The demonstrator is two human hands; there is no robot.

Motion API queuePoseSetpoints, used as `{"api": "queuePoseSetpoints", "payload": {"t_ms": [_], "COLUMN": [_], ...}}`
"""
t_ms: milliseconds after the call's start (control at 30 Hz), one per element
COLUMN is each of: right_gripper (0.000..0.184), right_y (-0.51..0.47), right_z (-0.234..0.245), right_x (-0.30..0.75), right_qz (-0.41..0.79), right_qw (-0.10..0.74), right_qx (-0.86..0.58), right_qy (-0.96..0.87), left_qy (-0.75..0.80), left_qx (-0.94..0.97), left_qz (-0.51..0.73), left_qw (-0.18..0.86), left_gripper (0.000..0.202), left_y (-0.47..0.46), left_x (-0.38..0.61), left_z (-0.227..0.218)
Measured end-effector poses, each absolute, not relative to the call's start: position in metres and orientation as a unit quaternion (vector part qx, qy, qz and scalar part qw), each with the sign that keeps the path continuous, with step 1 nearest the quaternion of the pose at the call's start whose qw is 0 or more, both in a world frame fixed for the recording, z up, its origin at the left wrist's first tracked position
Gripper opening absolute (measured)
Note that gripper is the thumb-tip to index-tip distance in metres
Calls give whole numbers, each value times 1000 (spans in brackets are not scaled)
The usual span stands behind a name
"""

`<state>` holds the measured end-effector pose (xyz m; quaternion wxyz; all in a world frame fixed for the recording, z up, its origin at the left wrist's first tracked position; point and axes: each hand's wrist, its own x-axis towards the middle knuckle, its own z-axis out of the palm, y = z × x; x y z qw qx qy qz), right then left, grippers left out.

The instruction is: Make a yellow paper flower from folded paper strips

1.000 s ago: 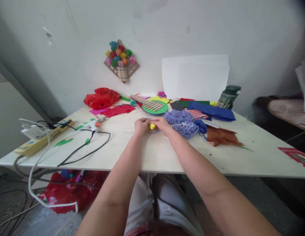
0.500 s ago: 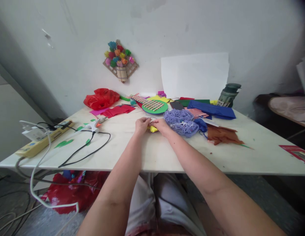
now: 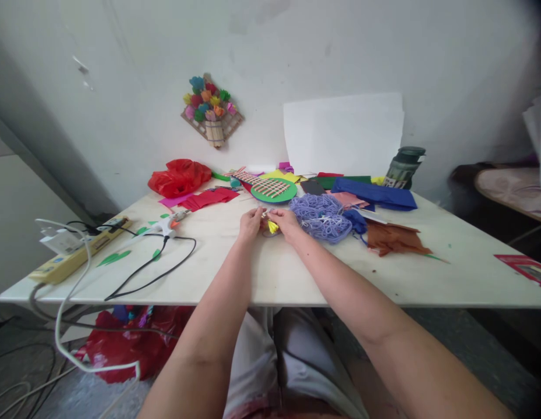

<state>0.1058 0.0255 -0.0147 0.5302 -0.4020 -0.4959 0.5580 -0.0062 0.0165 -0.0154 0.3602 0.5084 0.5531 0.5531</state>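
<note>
My left hand (image 3: 251, 222) and my right hand (image 3: 284, 222) are close together over the middle of the table, fingertips pinched. A small gathered piece of yellow paper (image 3: 273, 227) pokes out beneath my right fingers, which grip it. Between the two hands a thin pale strand shows, too small to make out well; my left fingers are closed around whatever they hold. Just right of my right hand lies a loose heap of purple yarn (image 3: 325, 218). Behind the hands rests a green, guitar-shaped craft piece (image 3: 274, 189) with crossed striped sticks on it.
On the left are a hot glue gun (image 3: 165, 224) with a black cord, green paper leaves (image 3: 114, 257) and a power strip (image 3: 73, 256). Brown paper (image 3: 395, 238), blue paper (image 3: 375, 195) and a dark bottle (image 3: 405, 167) stand or lie right. A red bag (image 3: 179, 177) sits behind.
The yellow paper has turned between my fingers and looks narrower, pointing downward. My hands are slightly further apart, still pinching. The view has shifted a little.
</note>
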Motion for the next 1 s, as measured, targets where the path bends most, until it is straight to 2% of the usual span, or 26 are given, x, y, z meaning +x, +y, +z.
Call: {"api": "queuePoseSetpoints", "payload": {"t_ms": [233,367,533,733,1000], "right_gripper": [12,13,16,12,17], "right_y": [23,25,24,21,21], "right_z": [-12,-12,-11,-9,-7], "right_x": [112,112,112,113,114], "right_qz": [572,521,479,539,592], "right_qw": [481,459,426,428,453], "right_qx": [-410,-436,-435,-406,-411], "right_qy": [-523,-573,-633,-601,-525], "left_qy": [556,575,600,589,557], "left_qx": [523,523,544,539,526], "left_qz": [529,494,465,474,495], "left_qw": [371,389,359,371,409], "left_gripper": [46,49,53,54,55], "left_y": [14,7,5,3,-1], "left_x": [-6,-3,-2,-2,-3], "left_z": [-14,-8,-4,-1,3]}}
